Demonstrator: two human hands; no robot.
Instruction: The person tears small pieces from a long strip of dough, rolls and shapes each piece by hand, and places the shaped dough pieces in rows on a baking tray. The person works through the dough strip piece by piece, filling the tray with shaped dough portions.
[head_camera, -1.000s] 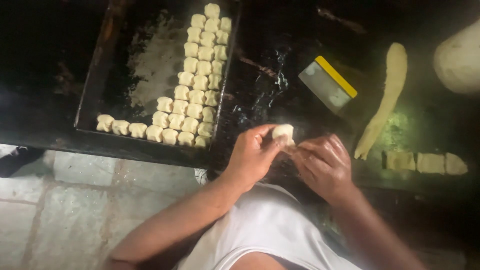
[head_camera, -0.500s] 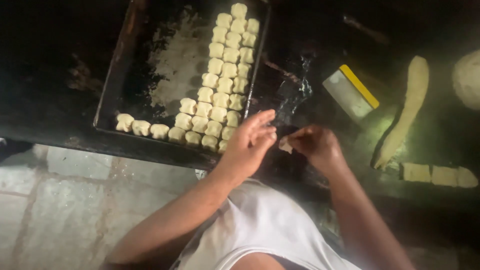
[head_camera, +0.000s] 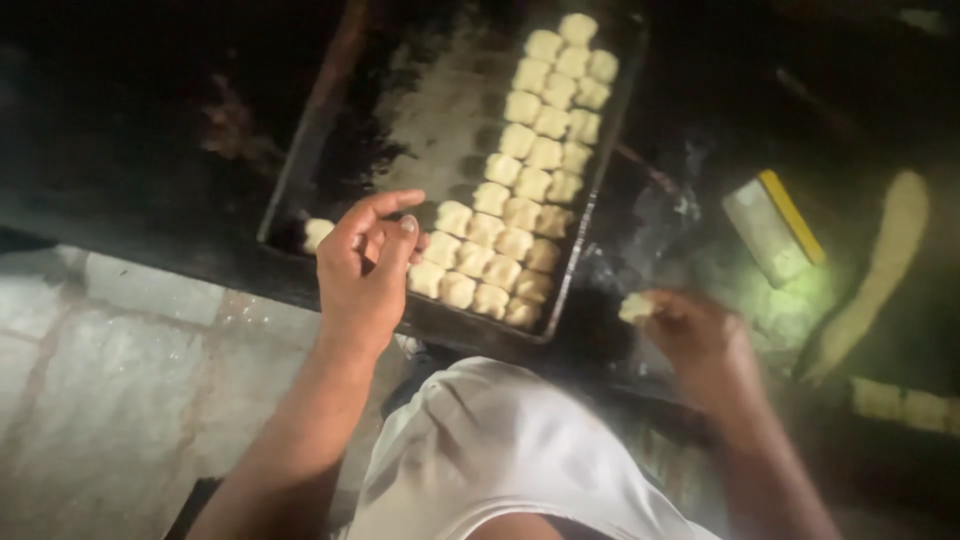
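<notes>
While over the baking tray, left hand loosely curled, empty, right hand pinching dough piece.

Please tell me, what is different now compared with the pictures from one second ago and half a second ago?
The left hand left the right hand and moved over the near edge of the baking tray. The dough piece both hands held earlier is gone from between them. The right hand stayed at the counter and now holds a small dough piece. The rows of dough pieces, the scraper and the dough roll stayed as they were.
</notes>
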